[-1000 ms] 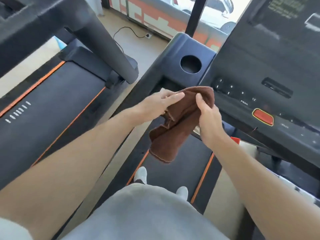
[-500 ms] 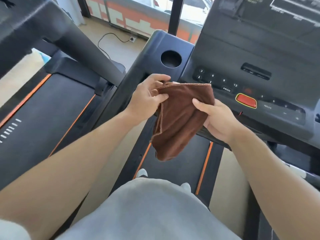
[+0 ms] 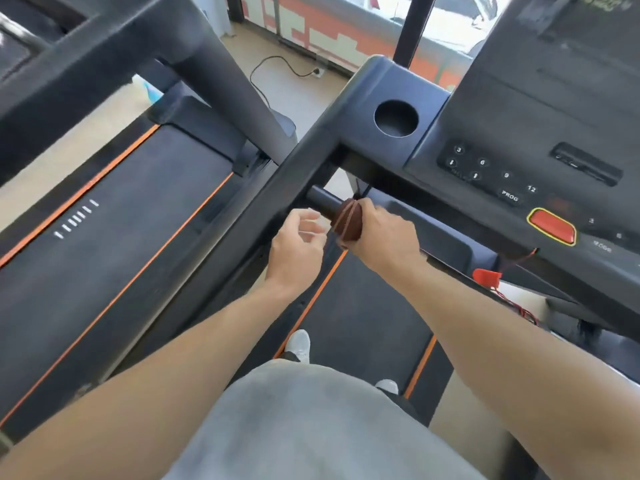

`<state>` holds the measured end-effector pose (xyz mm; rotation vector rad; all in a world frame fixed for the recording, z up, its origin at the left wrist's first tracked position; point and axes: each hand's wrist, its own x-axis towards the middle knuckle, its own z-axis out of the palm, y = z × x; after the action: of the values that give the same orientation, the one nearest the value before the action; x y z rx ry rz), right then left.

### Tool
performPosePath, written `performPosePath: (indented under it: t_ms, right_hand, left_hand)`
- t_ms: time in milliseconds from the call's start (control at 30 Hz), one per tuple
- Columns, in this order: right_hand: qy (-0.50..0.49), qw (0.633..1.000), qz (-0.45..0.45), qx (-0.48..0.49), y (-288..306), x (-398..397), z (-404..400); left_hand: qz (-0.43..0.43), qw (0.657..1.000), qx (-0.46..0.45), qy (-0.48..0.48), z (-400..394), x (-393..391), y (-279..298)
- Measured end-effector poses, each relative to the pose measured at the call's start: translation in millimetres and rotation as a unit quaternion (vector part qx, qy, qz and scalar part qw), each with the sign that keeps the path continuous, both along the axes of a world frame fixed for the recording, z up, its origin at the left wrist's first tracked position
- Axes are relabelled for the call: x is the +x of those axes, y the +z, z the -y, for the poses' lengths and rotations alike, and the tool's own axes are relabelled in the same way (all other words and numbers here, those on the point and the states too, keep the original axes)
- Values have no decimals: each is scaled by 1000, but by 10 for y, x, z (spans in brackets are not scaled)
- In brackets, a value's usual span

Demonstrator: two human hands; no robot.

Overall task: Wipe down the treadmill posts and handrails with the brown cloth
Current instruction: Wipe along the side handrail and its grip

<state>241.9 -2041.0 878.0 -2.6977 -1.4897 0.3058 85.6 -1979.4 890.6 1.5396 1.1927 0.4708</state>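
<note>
Brown cloth (image 3: 348, 221) is now wrapped around the short black handrail bar (image 3: 320, 199) under the console, and my right hand (image 3: 382, 233) grips it there with the fingers curled round cloth and bar together. Half a second ago I held the cloth open in the air with both hands, in front of the console; now my left hand (image 3: 298, 245) has let it go and hangs just beside the bar, fingers loosely curled and holding nothing. I judge from this that the folding is finished and the wiping of this bar begins, so most of the task is not yet done. A small part of the bar is bare, between the cloth and the sloping post (image 3: 277, 199) where the bar starts. The console (image 3: 536, 140) with its round cup holder (image 3: 396, 118) stands above the bar, and the red stop button (image 3: 552, 226) is to the right of it. A red safety clip (image 3: 486, 276) with its cord hangs below the console, to the right of the bar; if I slide the cloth far that way I think it may catch there. Left of the post stands a second treadmill (image 3: 114, 216), near enough to make the outer side of the post narrow for my arm.
</note>
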Motion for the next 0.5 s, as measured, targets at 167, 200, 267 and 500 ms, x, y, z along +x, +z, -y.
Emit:
performPosePath:
  t_ms: [167,200,267,500]
  right_hand:
    - [20,991,-135,2,90,-5,-490]
    - [25,989,-143,5,84,-18,-562]
    - [36,990,-139,-9,82,-9,-622]
    - [52,973,-180,-136,183,359,-162]
  left_hand:
    - [-61,997,-28,32,67,-134,-103]
    - [-79,996,-37,32,77,-123,-110]
    - [-110,992,-57,29,123,-91,-121]
    - [-120,987,-106,8,559,156,-165]
